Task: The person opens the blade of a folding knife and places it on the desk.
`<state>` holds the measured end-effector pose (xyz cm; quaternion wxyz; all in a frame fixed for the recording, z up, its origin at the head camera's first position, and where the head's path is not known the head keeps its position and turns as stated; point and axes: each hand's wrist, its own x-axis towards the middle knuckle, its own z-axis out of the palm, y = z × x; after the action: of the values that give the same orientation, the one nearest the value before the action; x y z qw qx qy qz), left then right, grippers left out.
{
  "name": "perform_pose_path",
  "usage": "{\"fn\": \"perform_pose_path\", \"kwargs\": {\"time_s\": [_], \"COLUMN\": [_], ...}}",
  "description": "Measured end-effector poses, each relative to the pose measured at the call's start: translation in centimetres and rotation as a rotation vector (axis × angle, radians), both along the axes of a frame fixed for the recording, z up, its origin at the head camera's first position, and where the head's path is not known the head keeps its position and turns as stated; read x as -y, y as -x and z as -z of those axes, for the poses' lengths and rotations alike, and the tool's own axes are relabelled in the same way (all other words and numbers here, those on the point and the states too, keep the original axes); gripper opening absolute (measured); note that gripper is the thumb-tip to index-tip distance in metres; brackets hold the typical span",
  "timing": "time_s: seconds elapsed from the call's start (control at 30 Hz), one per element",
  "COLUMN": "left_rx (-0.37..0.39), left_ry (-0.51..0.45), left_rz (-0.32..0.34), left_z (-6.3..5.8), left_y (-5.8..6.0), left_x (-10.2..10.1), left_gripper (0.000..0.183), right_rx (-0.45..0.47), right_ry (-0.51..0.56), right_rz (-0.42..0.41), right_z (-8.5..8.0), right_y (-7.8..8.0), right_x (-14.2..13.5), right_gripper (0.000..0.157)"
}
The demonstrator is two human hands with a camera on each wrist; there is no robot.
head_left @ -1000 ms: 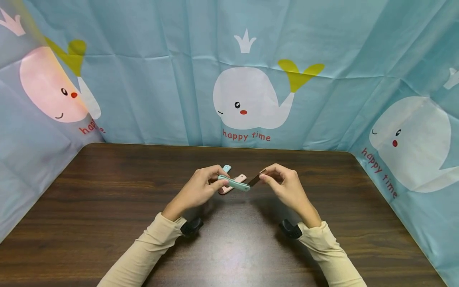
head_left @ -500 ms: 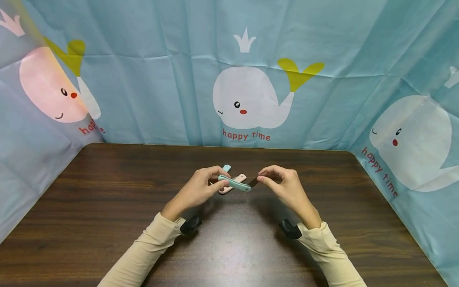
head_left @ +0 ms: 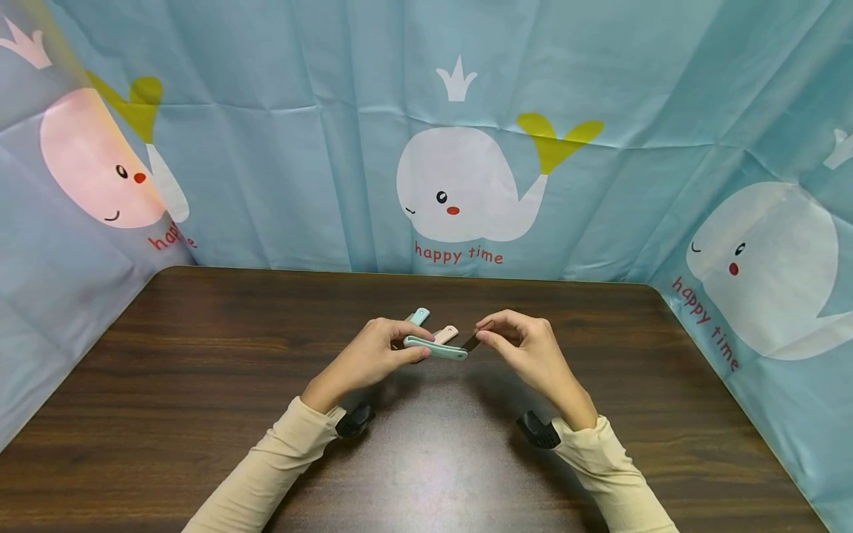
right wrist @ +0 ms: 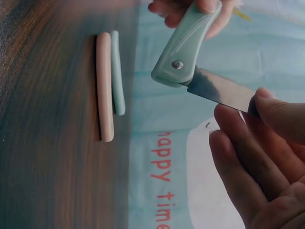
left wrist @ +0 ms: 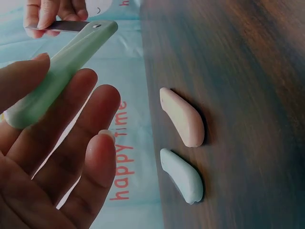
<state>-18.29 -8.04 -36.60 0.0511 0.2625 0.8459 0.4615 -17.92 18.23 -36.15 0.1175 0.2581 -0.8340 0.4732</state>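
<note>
A green folding knife [head_left: 436,349] is held up over the table with its blade swung out at an angle from the handle. My left hand [head_left: 369,357] pinches the handle between thumb and fingers. On the other side, my right hand [head_left: 533,355] grips the bare blade [right wrist: 221,88] near its tip between thumb and fingers. The rivet joining blade and handle shows in the right wrist view. Behind the left hand, a pink folding knife [left wrist: 183,117] and a light blue one [left wrist: 182,176] lie on the table, both folded as far as seen.
The dark wood-grain table [head_left: 200,370] spreads around both arms. A light blue curtain [head_left: 293,148] printed with whales stands along its back edge and both sides. Each wrist wears a black camera [head_left: 356,420].
My left hand and the green knife have sunk slightly. My right fingers have moved a little left and down with the blade. The two knives on the table have stayed put.
</note>
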Motion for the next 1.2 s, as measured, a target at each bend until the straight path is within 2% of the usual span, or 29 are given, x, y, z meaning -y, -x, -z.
{"fn": "perform_pose_path", "kwargs": {"time_s": [0.13,0.57,0.7,0.83,1.0,1.2], "left_rx": [-0.031,-0.043,-0.064,-0.096,-0.128,-0.088], "left_ry": [0.032,0.036,0.025,-0.03,-0.098,-0.183], "left_rz": [-0.004,-0.008,-0.007,-0.009,-0.05,-0.072], "left_z": [0.1,0.1,0.1,0.2,0.0,-0.1], "left_y": [0.0,-0.1,-0.2,-0.2,-0.3,-0.1], "left_x": [-0.1,-0.2,-0.3,-0.3,-0.1,0.2], "left_gripper": [0.02,0.02,0.018,0.015,0.013,0.015], "right_rx": [-0.002,0.002,0.042,0.086,0.125,0.158], "right_ry": [-0.014,-0.036,-0.03,-0.005,0.057,0.103], "right_rz": [-0.009,-0.014,-0.008,-0.001,-0.005,-0.003], "right_z": [-0.1,0.0,0.0,-0.1,-0.3,-0.4], "right_y": [-0.1,-0.2,0.0,0.2,0.4,0.6], "right_x": [0.1,0.1,-0.3,-0.7,-1.1,-1.5], "right_gripper": [0.008,0.009,0.008,0.006,0.006,0.005]}}
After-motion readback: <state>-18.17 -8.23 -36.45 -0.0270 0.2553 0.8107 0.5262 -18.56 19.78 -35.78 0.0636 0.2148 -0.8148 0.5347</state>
